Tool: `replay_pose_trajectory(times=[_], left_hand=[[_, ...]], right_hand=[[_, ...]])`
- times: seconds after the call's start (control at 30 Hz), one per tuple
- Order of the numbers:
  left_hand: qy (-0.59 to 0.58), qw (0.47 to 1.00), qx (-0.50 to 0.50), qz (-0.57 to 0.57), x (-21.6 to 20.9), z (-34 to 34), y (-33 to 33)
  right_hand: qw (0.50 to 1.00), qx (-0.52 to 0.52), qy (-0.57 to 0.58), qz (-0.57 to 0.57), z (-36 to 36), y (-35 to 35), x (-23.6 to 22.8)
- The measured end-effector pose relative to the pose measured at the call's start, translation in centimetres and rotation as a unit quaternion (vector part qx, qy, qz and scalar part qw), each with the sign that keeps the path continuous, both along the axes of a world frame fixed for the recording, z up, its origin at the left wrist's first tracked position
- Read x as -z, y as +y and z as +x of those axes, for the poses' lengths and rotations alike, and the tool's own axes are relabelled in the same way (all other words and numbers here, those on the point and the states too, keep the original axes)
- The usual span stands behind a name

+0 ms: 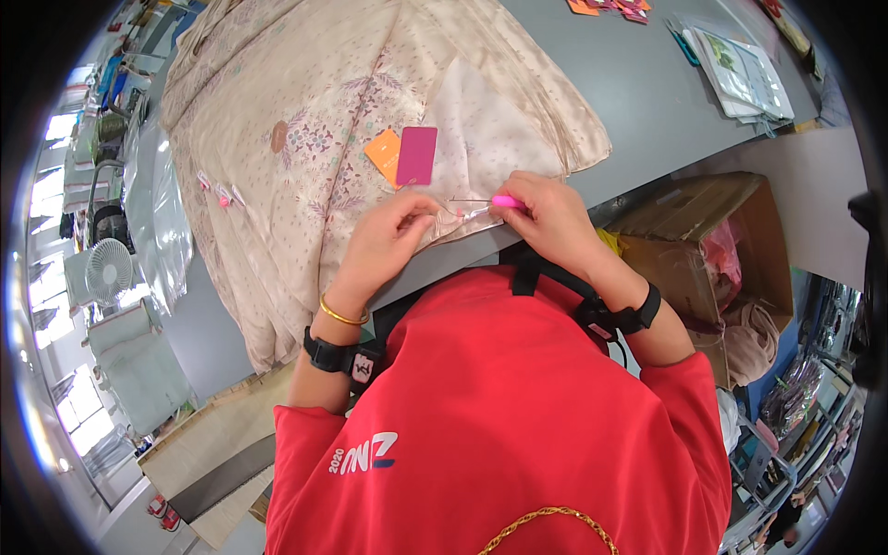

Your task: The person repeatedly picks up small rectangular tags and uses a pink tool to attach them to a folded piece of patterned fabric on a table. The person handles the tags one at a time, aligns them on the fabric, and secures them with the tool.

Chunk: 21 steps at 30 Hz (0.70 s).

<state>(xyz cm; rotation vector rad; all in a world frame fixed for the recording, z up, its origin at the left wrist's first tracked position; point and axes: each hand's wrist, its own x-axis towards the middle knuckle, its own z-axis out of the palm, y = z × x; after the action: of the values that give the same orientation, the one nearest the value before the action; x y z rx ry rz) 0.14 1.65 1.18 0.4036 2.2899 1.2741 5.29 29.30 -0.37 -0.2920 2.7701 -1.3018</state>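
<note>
Left hand (393,231): pinching the patterned fabric (356,83), thumb and finger nearly meeting
Right hand (548,217): curling closed round a pink-handled needle tool (506,201)
Fabric: spreading to the table's (638,102) near edge
Tags (417,155): lying on it

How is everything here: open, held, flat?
Patterned fabric: spread out, creased
Pink-handled tool: held, thin tip pointing left
Right hand: closed on its handle
Left hand: fingers bent
Purple tag: flat
Orange tag: partly covered
Cardboard box: open
Fan: can't tell if spinning
</note>
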Motion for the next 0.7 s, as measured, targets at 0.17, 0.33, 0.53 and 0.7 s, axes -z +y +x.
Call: replay_pose_trajectory(times=[0.17, 0.33, 0.53, 0.7], left_hand=[[0.220, 0.972, 0.065, -0.042, -1.2, 1.6, 0.9], [0.216, 0.972, 0.086, -0.045, -0.5, 2.4, 3.5], [0.162, 0.985, 0.060, 0.010, 0.9, 1.7, 3.7], [0.150, 0.987, 0.043, 0.027, 1.1, 1.5, 3.7]], right_hand=[[0.996, 0.057, -0.030, -0.058, 1.9, 0.7, -1.7], [0.996, 0.059, 0.068, 0.018, 3.4, 2.7, -1.9], [0.981, 0.055, 0.163, 0.085, 4.3, 3.7, -0.6], [0.977, 0.033, 0.186, 0.096, 4.1, 3.6, -0.1]])
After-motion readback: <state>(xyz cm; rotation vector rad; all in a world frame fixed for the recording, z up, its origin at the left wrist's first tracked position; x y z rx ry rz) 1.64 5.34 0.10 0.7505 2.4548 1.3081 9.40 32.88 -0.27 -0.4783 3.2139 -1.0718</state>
